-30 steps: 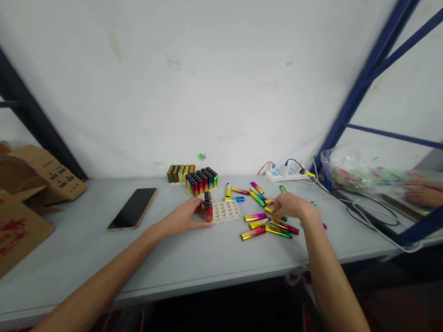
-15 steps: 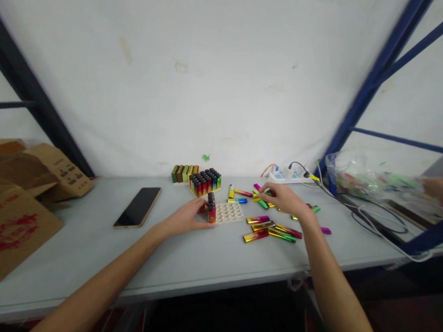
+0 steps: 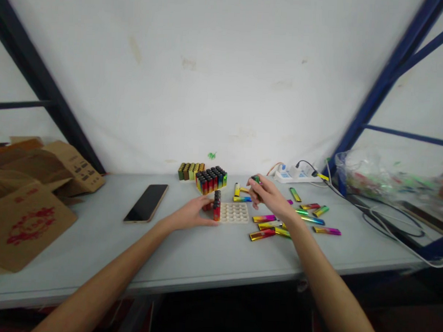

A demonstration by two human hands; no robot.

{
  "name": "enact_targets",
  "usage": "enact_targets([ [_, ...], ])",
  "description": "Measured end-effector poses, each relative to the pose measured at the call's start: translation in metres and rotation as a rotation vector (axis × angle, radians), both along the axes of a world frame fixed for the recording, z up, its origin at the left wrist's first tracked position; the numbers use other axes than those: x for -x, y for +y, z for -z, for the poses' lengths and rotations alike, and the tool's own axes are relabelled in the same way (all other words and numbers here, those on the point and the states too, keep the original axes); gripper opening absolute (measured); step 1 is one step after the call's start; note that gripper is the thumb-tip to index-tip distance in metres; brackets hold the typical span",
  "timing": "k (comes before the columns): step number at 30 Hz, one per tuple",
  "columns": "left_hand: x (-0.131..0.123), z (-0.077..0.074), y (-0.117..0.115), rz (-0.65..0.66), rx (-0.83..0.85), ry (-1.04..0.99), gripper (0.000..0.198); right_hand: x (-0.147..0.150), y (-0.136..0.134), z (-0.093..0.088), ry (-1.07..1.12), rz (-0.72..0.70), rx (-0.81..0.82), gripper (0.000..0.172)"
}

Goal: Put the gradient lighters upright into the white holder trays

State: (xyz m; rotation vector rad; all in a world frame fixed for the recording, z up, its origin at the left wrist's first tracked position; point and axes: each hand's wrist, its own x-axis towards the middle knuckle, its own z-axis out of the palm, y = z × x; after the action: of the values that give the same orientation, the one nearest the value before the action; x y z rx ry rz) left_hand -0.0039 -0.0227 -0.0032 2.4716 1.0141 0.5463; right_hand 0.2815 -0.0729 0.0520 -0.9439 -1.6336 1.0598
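Pale grey tabletop [image 3: 188,255]: left hand [image 3: 190,214], thumb and fingers parted, curves round upright red lighters [image 3: 217,210] in the left end of a holed tray [image 3: 235,213], grip unclear. Right hand [image 3: 269,194], fingers closed on one dark lighter [image 3: 256,178], hovers near loose lighters [image 3: 262,234]. Farther back, two packed blocks [image 3: 210,179] stand near a white wall [image 3: 218,82].

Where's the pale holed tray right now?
In the head view, the tray lies below mid-picture, just right of the left hand, left of most scattered shiny pieces.
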Motion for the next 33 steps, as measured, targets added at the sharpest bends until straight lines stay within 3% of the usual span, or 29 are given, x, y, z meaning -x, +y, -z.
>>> enact_targets([
  [6, 0.002, 0.0, 0.001, 0.012, -0.019, 0.026, 0.062, 0.012, 0.011, 0.019, -0.155, 0.423, -0.128, 0.054],
  [10, 0.002, 0.001, 0.002, 0.009, -0.032, 0.025, 0.061, 0.017, 0.012, 0.024, -0.258, 0.596, -0.177, 0.046],
  [15, 0.001, -0.001, 0.0, -0.002, -0.006, 0.018, 0.064, 0.021, 0.01, 0.023, -0.329, 0.581, -0.176, 0.038],
  [22, 0.002, -0.004, 0.0, 0.02, 0.032, 0.002, 0.071, 0.02, 0.01, 0.026, -0.383, 0.53, -0.187, 0.044],
  [29, 0.003, -0.012, -0.003, 0.118, 0.044, 0.035, 0.055, 0.021, 0.01, 0.029, -0.386, 0.267, -0.293, 0.037],
  [33, 0.002, -0.01, -0.005, 0.098, 0.013, 0.039, 0.052, 0.027, 0.009, 0.031, -0.562, 0.327, -0.391, 0.044],
])
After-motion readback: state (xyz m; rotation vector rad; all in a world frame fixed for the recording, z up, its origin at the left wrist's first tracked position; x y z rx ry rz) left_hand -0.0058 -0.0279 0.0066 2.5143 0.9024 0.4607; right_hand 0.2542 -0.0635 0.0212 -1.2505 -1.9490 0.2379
